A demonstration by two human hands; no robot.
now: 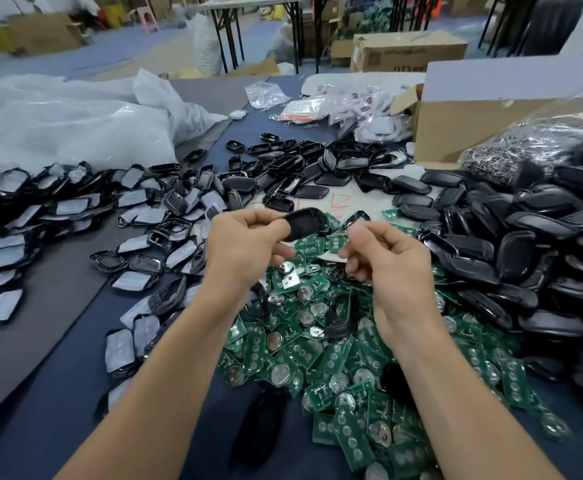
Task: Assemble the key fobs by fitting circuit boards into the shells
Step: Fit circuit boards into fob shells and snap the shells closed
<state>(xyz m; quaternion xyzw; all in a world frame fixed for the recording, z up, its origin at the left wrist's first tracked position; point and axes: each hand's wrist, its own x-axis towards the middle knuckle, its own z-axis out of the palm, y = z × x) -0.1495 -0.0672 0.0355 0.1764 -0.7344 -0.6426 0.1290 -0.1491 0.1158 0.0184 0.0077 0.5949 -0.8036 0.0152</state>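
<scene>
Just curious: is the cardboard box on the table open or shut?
Open: the cardboard box has its flaps standing up and outward.

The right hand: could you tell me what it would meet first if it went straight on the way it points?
Probably the black shell that the left hand holds; the right hand points left at it, though depth is unclear.

2 hands: left hand (245,249), right hand (390,268). 1 black shell (309,223) at left fingers (266,220). Uncountable: circuit boards (318,355) below fingers, shell pile (512,244) right of them. 1 cardboard box (473,129) beyond.
</scene>
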